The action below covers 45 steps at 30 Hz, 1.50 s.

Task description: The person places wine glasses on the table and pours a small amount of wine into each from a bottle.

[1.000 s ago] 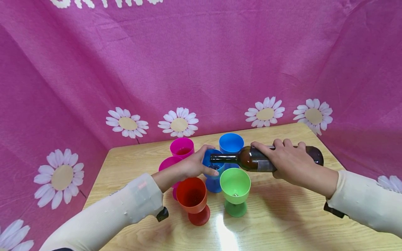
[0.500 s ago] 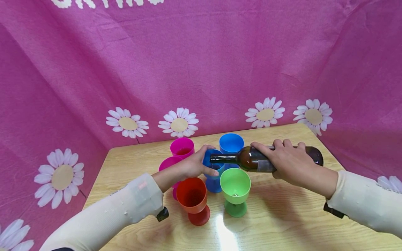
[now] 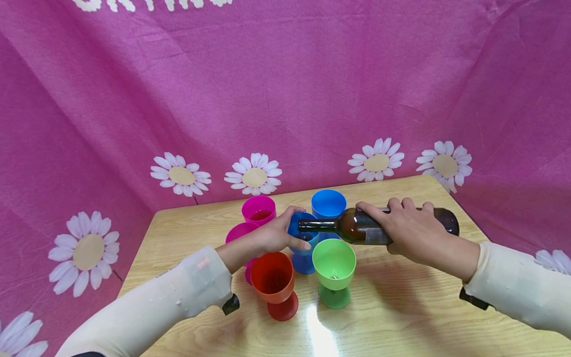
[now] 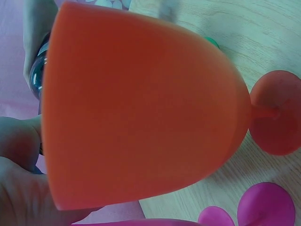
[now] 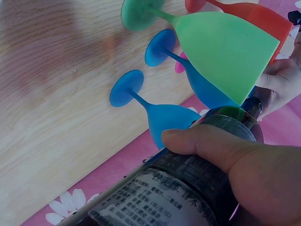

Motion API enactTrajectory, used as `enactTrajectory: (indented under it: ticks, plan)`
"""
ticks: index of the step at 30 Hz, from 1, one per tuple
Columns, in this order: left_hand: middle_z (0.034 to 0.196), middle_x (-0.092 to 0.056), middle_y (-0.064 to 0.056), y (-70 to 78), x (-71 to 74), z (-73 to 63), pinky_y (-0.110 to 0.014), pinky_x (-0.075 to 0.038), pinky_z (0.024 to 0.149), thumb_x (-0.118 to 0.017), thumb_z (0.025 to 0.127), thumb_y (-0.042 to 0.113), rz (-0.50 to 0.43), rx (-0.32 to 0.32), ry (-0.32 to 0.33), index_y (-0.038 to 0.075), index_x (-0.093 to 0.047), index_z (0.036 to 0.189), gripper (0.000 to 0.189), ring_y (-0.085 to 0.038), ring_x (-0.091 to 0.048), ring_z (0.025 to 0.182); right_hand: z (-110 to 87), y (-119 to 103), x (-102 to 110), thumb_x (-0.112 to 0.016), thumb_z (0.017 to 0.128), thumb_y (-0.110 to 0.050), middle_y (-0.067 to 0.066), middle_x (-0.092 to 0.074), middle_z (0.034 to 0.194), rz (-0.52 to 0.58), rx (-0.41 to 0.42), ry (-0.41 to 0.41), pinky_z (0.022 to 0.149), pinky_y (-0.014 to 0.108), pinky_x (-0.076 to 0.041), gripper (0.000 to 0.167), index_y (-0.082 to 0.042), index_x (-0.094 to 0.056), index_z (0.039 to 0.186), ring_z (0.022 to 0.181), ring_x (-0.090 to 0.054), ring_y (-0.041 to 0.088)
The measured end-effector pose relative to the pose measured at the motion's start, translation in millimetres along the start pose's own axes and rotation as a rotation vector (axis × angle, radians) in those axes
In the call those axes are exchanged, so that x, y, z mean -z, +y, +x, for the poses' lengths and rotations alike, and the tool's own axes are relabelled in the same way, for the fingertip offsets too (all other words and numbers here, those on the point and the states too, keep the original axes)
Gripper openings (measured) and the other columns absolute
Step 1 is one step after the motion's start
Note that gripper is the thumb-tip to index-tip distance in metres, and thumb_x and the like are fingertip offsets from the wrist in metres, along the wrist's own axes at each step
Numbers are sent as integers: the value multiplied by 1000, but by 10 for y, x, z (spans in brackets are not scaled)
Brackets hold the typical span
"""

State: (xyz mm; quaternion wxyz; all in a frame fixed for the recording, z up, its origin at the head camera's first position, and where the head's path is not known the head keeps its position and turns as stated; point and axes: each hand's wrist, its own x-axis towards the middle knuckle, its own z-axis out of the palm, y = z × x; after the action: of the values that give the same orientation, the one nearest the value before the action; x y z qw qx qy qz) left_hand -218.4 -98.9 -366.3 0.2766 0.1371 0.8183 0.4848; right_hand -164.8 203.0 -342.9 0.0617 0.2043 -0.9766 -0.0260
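Observation:
My left hand (image 3: 278,233) holds the nearer blue goblet (image 3: 304,265) at its bowl, thumb on the near side and fingers round the far side. My right hand (image 3: 415,233) grips a dark glass wine bottle (image 3: 354,227) from above, tipped almost level. The bottle's mouth lies over the blue goblet's bowl, where dark liquid shows. In the right wrist view, a printed label (image 5: 155,197) wraps the bottle below my thumb (image 5: 197,143). A red goblet (image 4: 146,108) fills most of the left wrist view and hides much of the left hand.
A green goblet (image 3: 334,265) and a red goblet (image 3: 272,277) stand in front of the held one. Behind are another blue goblet (image 3: 328,202) and two magenta ones (image 3: 258,207). All are on a wooden table (image 3: 401,307) enclosed by pink cloth (image 3: 285,99).
Both hands, the bottle and the goblets keep their places. The liquid's surface in the held blue goblet looks less broken than one second ago.

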Motion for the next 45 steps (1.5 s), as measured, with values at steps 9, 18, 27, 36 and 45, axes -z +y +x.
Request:
enactTrajectory:
  ticks: [9,18,27,36,45]
  plan:
    - [149,-50,-15,-4,-1,2,-56,-49,107,-79,90,9,-11,0,1,20,-32,155,81,-40,-48,139,1,-1,4,-99,63,-22,21,-61,100,-7,4,5,63,57,-45,100,-33,-45,147,87,-58,39]
    - [150,-49,-15,-3,2,-3,-56,-48,108,-79,90,9,-4,-2,-5,19,-32,155,80,-41,-45,140,1,-3,8,-99,63,-22,21,-60,101,-3,2,-2,63,56,-45,101,-33,-45,147,88,-58,39]
    - [150,-49,-15,7,-1,-15,-56,-49,107,-79,90,9,6,-5,-2,19,-32,155,80,-39,-46,139,0,-6,10,-99,63,-22,21,-60,101,-2,2,1,63,57,-45,101,-34,-44,147,88,-58,39]
    - [149,-50,-14,6,1,-17,-54,-50,106,-79,90,9,4,-9,-3,20,-32,155,80,-39,-47,139,3,-7,8,-99,63,-21,20,-60,100,-4,2,-1,63,56,-45,101,-34,-44,147,88,-57,39]
    - [150,-48,-15,1,5,-13,-55,-50,106,-79,90,9,5,-11,-4,20,-32,155,81,-39,-45,140,2,-8,2,-98,63,-21,20,-60,100,2,-2,-6,63,56,-45,101,-35,-44,147,88,-58,39]
